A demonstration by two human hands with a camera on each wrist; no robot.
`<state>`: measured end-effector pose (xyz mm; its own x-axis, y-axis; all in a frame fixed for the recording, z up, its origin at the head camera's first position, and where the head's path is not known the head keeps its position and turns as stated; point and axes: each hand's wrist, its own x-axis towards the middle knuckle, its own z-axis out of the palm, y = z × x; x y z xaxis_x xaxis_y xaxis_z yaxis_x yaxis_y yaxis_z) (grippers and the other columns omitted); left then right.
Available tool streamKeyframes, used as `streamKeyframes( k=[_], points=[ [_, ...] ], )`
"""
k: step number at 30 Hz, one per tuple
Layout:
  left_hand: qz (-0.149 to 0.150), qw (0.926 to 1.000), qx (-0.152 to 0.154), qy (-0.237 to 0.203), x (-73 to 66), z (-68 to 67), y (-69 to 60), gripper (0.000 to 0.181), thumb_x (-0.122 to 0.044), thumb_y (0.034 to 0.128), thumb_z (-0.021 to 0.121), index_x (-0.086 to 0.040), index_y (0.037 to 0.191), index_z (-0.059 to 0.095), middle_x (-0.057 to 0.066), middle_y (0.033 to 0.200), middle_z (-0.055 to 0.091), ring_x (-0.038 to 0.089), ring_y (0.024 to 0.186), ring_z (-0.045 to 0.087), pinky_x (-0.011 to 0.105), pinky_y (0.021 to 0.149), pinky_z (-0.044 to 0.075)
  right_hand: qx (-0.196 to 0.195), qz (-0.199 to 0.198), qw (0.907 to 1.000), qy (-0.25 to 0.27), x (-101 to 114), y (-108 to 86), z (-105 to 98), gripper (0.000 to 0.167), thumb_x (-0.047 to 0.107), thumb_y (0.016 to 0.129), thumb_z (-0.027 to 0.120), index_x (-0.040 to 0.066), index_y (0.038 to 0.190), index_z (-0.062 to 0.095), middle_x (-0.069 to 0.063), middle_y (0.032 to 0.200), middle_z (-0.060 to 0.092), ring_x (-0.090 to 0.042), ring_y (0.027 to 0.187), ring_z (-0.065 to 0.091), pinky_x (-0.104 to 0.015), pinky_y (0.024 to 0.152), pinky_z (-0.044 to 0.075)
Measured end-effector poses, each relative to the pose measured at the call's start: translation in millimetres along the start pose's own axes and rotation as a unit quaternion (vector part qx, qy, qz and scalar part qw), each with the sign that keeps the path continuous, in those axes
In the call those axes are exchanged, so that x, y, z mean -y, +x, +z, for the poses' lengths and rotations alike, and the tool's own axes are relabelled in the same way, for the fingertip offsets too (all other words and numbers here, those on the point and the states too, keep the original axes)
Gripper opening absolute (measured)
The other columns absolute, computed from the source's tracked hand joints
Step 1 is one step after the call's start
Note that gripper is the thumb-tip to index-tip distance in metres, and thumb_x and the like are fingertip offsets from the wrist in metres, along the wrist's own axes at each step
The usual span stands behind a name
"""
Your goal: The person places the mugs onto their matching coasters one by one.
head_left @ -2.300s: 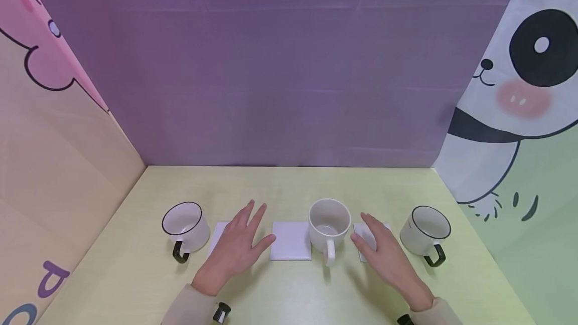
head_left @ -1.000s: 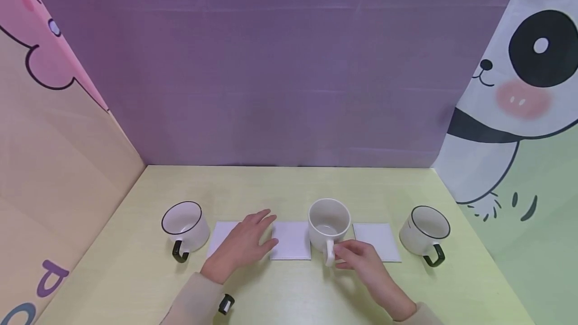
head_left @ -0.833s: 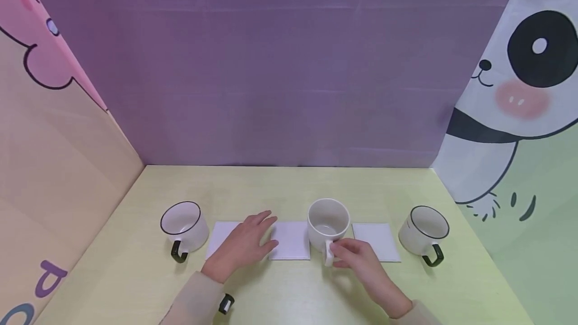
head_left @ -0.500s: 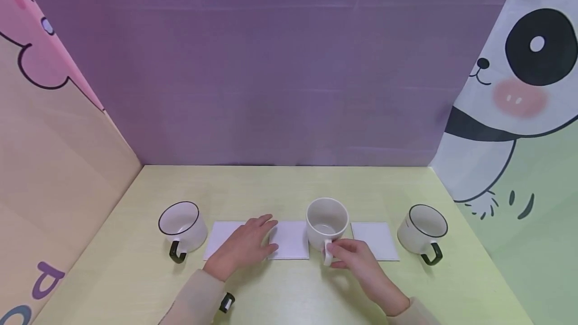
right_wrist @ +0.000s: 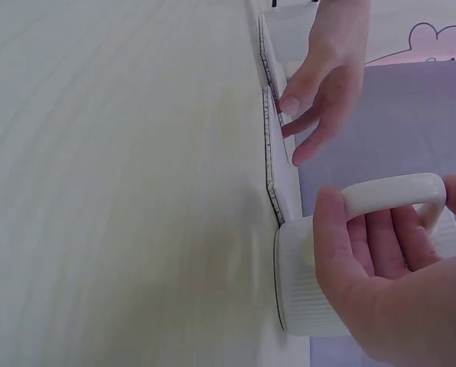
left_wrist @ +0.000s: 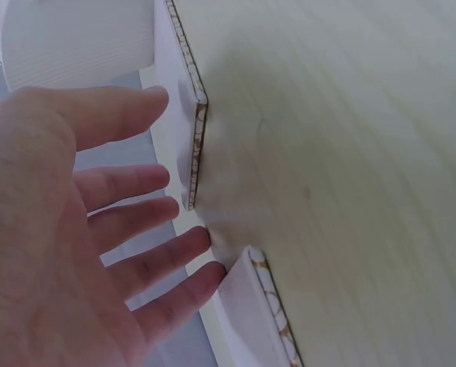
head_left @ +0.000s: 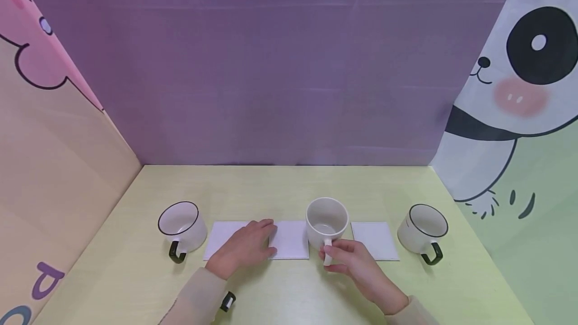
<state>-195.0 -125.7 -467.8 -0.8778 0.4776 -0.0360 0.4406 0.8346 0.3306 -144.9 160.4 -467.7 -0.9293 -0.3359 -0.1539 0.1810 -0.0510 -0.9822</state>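
A plain white mug (head_left: 327, 219) stands upright between the middle and right white squares, its handle (head_left: 328, 252) facing the person. The right hand (head_left: 361, 272) has its fingers curled round that handle; the right wrist view shows the ribbed mug (right_wrist: 304, 283) and the hand (right_wrist: 396, 298) at its handle (right_wrist: 396, 191). The left hand (head_left: 246, 247) is over the gap between the left square (head_left: 221, 237) and the middle square (head_left: 291, 239), fingers extended. In the left wrist view the left hand (left_wrist: 113, 214) holds nothing, fingertips close to the squares' edges.
Two white mugs with black rims and black handles stand at the sides, one on the left (head_left: 184, 227) and one on the right (head_left: 422, 229). The right white square (head_left: 375, 240) lies flat on the table (head_left: 280, 184). Walls printed with cartoon animals flank a purple backdrop (head_left: 289, 64).
The right hand has moved left from above the right square to the plain mug's handle and grips it. The left hand has come slightly lower and closer to the middle square. The mugs remain in place.
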Motion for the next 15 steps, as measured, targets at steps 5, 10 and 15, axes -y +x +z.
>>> streamKeyframes(
  k=[5, 10, 15],
  points=[
    [-0.006, 0.9999, 0.009, 0.001, 1.1, 0.8, 2.0, 0.051, -0.025, 0.0913, 0.072, -0.001, 0.135, 0.062, 0.014, 0.147, 0.053, 0.038, 0.13, 0.051, 0.049, 0.107, 0.043, 0.009, 0.011, 0.9997, 0.02, 2.0, -0.4, 0.5, 0.032, 0.016, 0.097, 0.067, -0.012, 0.112, 0.065, -0.007, 0.099, 0.071, -0.019, 0.099, 0.062, -0.044, 0.094, 0.055],
    [-0.009, 0.9998, 0.018, 0.002, 2.2, 1.5, 3.4, 0.053, -0.025, 0.091, 0.072, -0.002, 0.137, 0.06, 0.013, 0.149, 0.051, 0.036, 0.133, 0.049, 0.049, 0.109, 0.042, 0.008, 0.023, 0.9984, 0.052, 2.5, -0.5, 2.2, 0.028, 0.015, 0.097, 0.066, -0.009, 0.112, 0.066, -0.005, 0.099, 0.072, -0.018, 0.098, 0.063, -0.043, 0.095, 0.054],
    [-0.011, 0.9997, 0.02, 0.0, 2.6, 2.2, 2.2, 0.054, -0.026, 0.0912, 0.073, -0.002, 0.138, 0.06, 0.012, 0.15, 0.051, 0.035, 0.133, 0.048, 0.049, 0.109, 0.042, -0.001, 0.023, 0.9976, 0.066, 1.8, -1.2, 5.0, 0.024, 0.013, 0.097, 0.066, -0.008, 0.109, 0.066, -0.006, 0.097, 0.071, -0.019, 0.096, 0.064, -0.042, 0.094, 0.055]
  ],
)
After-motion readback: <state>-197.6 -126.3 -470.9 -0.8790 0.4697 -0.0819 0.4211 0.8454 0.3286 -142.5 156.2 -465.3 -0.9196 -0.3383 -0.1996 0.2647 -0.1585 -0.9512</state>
